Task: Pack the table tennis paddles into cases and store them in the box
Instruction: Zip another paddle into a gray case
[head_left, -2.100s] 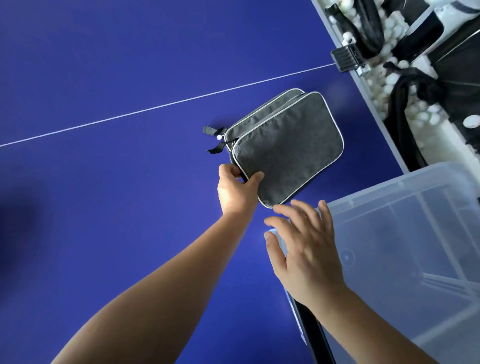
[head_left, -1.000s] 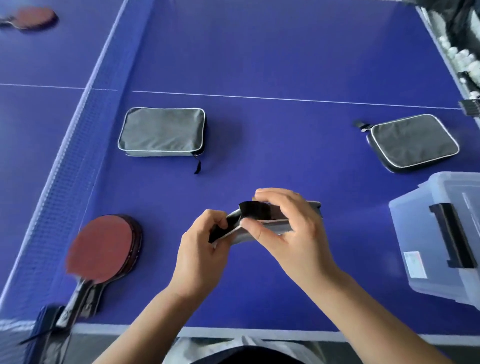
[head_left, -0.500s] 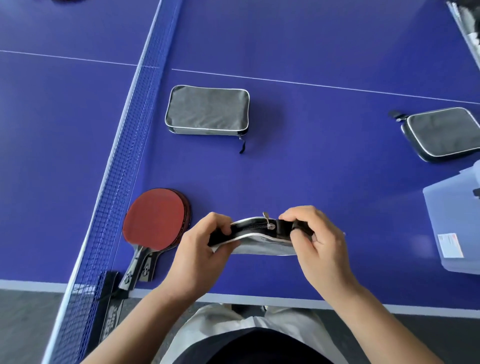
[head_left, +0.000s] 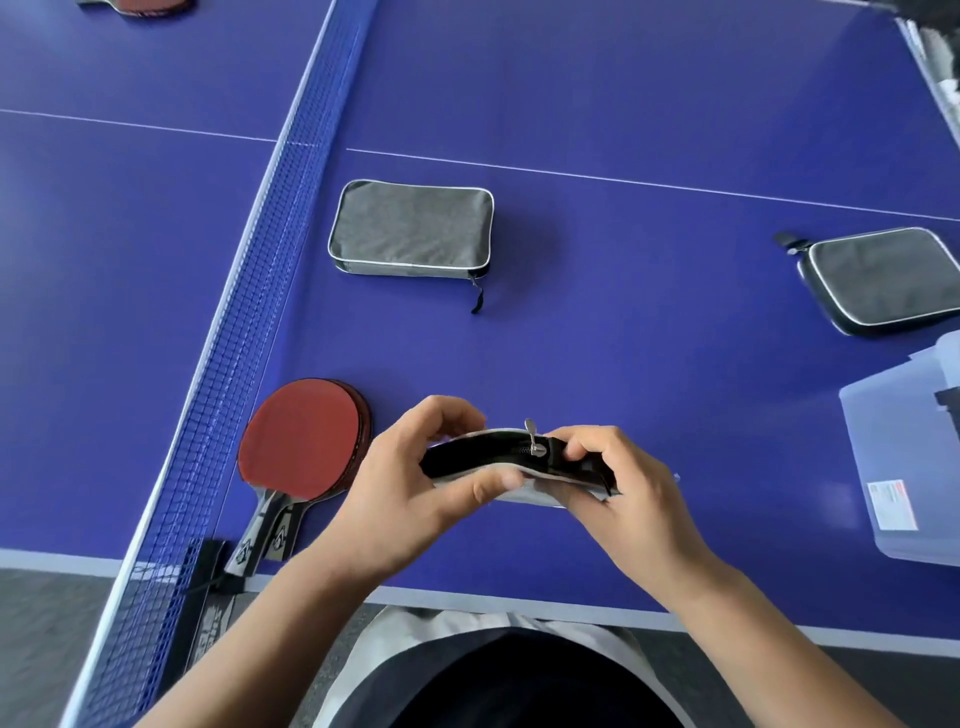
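- The left hand (head_left: 410, 483) grips the left end of a grey paddle case (head_left: 511, 470), thumb curled over the near face and fingers wrapped behind — the case is held edge-up just above the table's near edge.
- The right hand (head_left: 618, 499) pinches the case's right end, fingers curled round the black zipper band; the metal zipper pull (head_left: 532, 441) stands up just beside its fingertips.
- At nine o'clock from the hands, two stacked red paddles (head_left: 301, 441) lie on the blue table (head_left: 623, 338), handles pointing toward the near edge, close to the net (head_left: 249, 291).
- At twelve o'clock, a second grey case (head_left: 410, 228) lies flat and zipped, its pull tab trailing off the near right corner.
- At two o'clock, near the right edge, a third case (head_left: 883, 280) lies flat — whether another sits under it I cannot tell.
- At three o'clock, a clear plastic box (head_left: 893, 457) sits on the table, cut off by the frame.
- At eleven o'clock, across the net, another red paddle (head_left: 145, 5) shows only in part.
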